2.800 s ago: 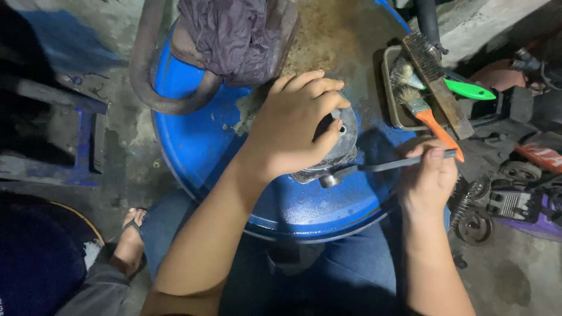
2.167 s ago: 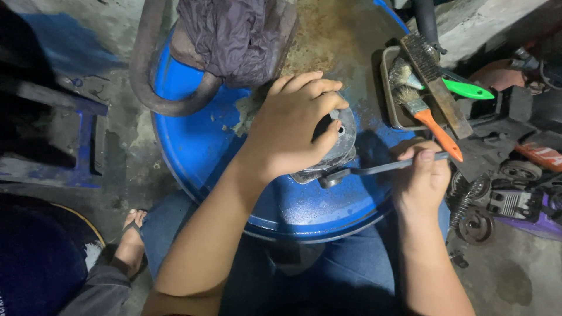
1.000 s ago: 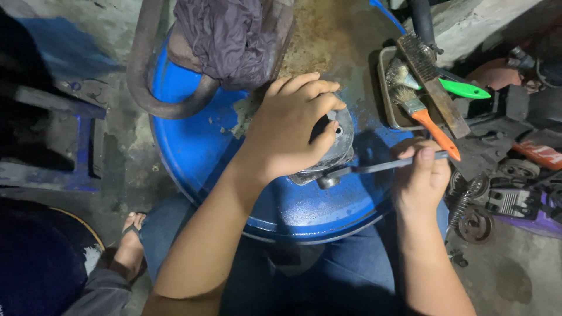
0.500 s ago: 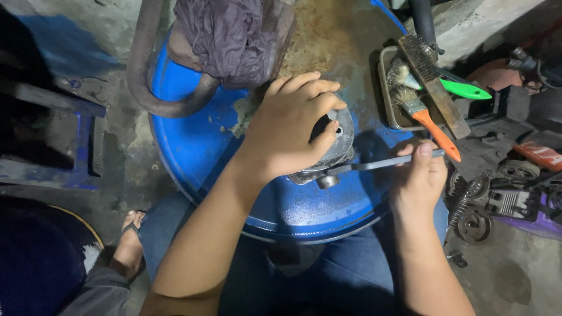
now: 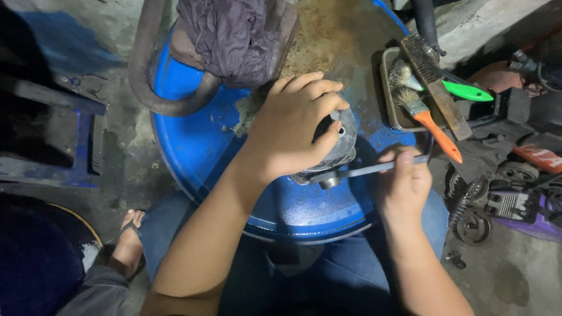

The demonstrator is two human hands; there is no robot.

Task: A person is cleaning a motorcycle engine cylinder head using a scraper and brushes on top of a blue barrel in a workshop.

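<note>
While the round metal part [image 5: 333, 146] was pinned flat on the lid of the blue drum [image 5: 199, 146] by the left hand [image 5: 293, 126], whose fingers were curled down over its top, very little was seen to have shifted over the last few seconds. The flat wrench [image 5: 366, 170] was kept engaged at the part's lower edge, and its free end was pinched between the thumb and fingers of the right hand [image 5: 407, 187], which had been raised only slightly from its earlier place beside the drum's rim. So small a swing suggested that the fastener was being turned slowly, or resisted. The tray [image 5: 389, 105] holding the wire brush [image 5: 433, 85] and the orange-handled paintbrush [image 5: 427, 120] was left untouched.
</note>
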